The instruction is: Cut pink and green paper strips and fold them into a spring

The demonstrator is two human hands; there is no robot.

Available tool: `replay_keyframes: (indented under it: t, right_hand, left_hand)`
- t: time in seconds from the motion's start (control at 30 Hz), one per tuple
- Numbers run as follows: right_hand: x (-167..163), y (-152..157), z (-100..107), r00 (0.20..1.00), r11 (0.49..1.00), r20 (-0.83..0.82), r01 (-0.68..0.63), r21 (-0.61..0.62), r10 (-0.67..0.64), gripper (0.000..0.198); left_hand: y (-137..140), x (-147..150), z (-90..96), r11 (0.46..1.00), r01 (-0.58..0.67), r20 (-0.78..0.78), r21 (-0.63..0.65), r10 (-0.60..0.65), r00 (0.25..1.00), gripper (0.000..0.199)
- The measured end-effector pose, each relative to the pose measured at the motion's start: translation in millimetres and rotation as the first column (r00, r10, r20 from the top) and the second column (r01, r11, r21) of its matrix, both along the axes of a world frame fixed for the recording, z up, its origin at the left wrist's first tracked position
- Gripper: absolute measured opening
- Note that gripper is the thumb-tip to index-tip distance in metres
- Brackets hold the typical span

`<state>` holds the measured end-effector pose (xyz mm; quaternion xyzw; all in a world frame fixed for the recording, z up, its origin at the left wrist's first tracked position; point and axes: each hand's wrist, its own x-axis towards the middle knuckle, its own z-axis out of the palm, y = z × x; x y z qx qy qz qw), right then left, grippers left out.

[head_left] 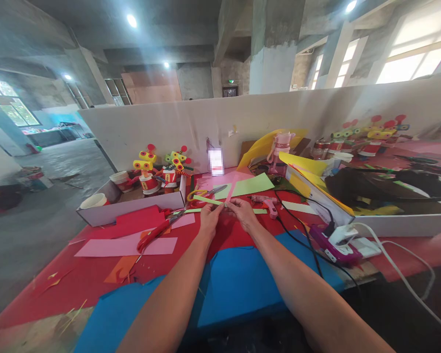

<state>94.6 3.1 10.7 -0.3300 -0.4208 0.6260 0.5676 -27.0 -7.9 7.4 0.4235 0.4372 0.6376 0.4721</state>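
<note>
Just above the table's middle, my left hand (pixel 208 219) pinches a narrow light-green paper strip (pixel 207 200), which points out to the left. My right hand (pixel 243 214) is closed on a pink paper strip (pixel 231 190) that slants up and away. The two strips meet between my fingertips; whether they are joined there is hidden. A pink glue gun (pixel 267 204) lies right of my right hand. Yellow-handled scissors (pixel 200 194) rest beyond my left hand, and red-handled scissors (pixel 152 236) lie to its left on pink paper (pixel 95 246).
Paper-cup robot figures (pixel 147 179) stand in a shallow box (pixel 132 208) at left. A larger box (pixel 407 224) with dark material sits at right, near a purple power strip (pixel 334 245) and black cords. Light-green paper (pixel 255 185) lies behind my hands; blue sheet (pixel 238 274) covers the near edge.
</note>
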Motion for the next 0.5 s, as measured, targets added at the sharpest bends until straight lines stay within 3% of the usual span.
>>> replay_keyframes:
  t: [0.1,0.5]
  right_hand:
    - [-0.5,0.9,-1.6,1.000,1.000,-0.005,0.015,0.000,-0.015,0.037]
    - [1.5,-3.0,4.1,0.997,0.997,0.068,-0.044,0.057,0.040,0.036]
  left_hand:
    - [0.1,0.6,-0.8,0.999,0.033,0.046,-0.003,-0.033,0.998,0.031]
    - [0.2,-1.8,0.5,0.999,-0.027,0.036,-0.020,0.028,0.999,0.031]
